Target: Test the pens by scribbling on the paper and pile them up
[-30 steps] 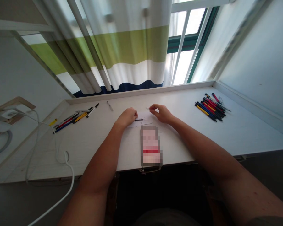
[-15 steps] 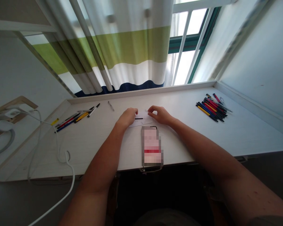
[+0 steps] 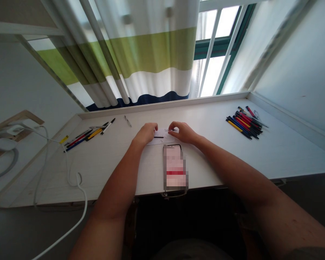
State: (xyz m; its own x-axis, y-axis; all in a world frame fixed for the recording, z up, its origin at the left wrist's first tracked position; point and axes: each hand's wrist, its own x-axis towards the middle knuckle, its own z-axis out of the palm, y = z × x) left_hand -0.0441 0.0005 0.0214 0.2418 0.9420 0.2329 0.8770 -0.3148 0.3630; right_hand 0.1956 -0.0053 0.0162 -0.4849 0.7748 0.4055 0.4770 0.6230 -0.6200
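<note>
A white paper (image 3: 165,138) lies on the desk between my hands, with a short dark stick-like piece (image 3: 159,137) on it. My left hand (image 3: 147,131) rests at the paper's left edge, fingers curled together; what they hold, if anything, is hidden. At the right edge, my right hand (image 3: 181,131) pinches a small, thin, pale piece (image 3: 167,130) just above or on the paper. Its exact shape is too small to tell. Nearer to me, just below the paper, lies a phone (image 3: 174,168) with a blurred screen.
Several pens (image 3: 88,135) lie at the left, and one thin pen (image 3: 128,121) sits apart behind my left hand. A pile of coloured pens (image 3: 245,122) is at the right. A white cable (image 3: 83,202) hangs over the desk's (image 3: 113,180) front left edge.
My right fingers have moved slightly down and left over the paper, and the thin piece at their tips now lies flatter. My left hand has hardly moved.
</note>
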